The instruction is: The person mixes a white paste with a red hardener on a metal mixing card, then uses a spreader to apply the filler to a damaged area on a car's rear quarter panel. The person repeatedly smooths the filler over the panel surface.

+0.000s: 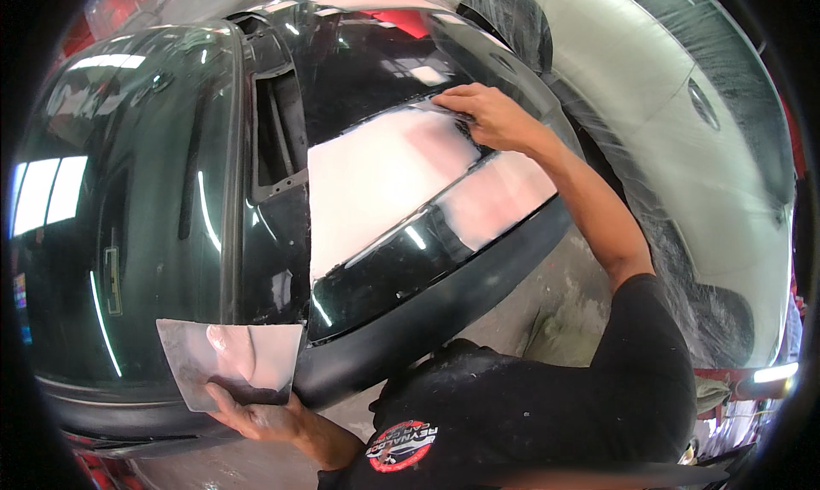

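Note:
My left hand (269,417) grips the lower edge of a flat mixing plate (184,353). A pale pink dollop of body filler (229,349) lies on that plate, smeared toward its middle. Up and to the right, my right hand (504,121) is closed on a thin spreader (440,106), mostly covered by my fingers. Its edge is at the upper border of a large pinkish-white filler patch (367,187) on the dark green car body (367,294). A second pink patch (504,195) sits below it, past a dark strip.
A black bumper (410,336) runs along the car's near side, close to my body. At left is the glossy rear lid (145,148), beside an open lamp recess (280,131). A pale car under clear plastic sheeting (649,106) stands at right.

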A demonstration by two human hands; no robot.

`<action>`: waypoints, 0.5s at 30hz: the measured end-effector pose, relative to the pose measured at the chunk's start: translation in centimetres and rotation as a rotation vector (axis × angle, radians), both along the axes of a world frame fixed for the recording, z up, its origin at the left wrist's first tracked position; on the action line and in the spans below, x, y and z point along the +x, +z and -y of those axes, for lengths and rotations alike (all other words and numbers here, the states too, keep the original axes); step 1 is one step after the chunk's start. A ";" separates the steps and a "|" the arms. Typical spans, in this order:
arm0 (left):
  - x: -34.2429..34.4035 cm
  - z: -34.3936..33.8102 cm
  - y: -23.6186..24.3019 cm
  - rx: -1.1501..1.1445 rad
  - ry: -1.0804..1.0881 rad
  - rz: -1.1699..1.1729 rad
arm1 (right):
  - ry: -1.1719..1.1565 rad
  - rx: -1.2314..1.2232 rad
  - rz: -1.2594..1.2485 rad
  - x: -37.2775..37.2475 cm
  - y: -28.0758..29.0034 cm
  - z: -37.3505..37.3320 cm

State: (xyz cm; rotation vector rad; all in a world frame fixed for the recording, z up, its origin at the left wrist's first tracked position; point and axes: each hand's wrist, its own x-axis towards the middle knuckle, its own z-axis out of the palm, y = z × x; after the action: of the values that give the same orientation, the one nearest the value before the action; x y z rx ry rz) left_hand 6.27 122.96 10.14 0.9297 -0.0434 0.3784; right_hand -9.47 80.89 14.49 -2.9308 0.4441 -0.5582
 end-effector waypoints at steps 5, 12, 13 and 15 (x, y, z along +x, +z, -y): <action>-0.3 -0.1 -1.0 0.257 0.145 0.094 | 0.000 0.027 -0.123 4.1 -1.3 1.0; 0.9 -2.2 -4.0 0.442 0.254 0.282 | 0.013 0.025 -0.109 4.2 -1.8 0.6; 1.1 -2.6 -4.2 0.624 0.313 0.382 | 0.031 0.064 -0.100 3.3 -2.0 0.3; 1.3 -2.9 -4.6 0.666 0.351 0.384 | 0.058 -0.010 -0.130 0.2 -2.6 -1.2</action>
State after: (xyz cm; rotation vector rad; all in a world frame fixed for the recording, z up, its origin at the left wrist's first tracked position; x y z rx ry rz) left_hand 7.57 125.90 5.56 1.5161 -0.3791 0.8991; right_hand -9.25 82.05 11.92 -2.9902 0.3690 -0.3659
